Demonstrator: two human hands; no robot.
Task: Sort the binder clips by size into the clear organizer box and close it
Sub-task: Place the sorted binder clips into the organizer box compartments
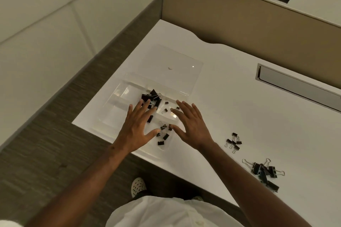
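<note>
The clear organizer box (118, 97) lies open on the white desk, its lid (173, 64) flat behind it. Large black clips (152, 95) fill a middle compartment, tiny clips (165, 110) lie in the compartment to the right, and medium clips (163, 137) sit in the near one. My left hand (137, 125) hovers over the box with fingers spread and straight, holding nothing. My right hand (190, 123) is spread the same way over the box's right side. On the desk at right lie a group of small clips (234, 143) and a pile of large clips (264, 171).
The white desk (230, 97) ends at a near edge just below the box. A tan partition (249, 24) stands behind it. A metal-framed slot (295, 83) is set in the desk at right. Carpet and a white shoe (138, 187) show below.
</note>
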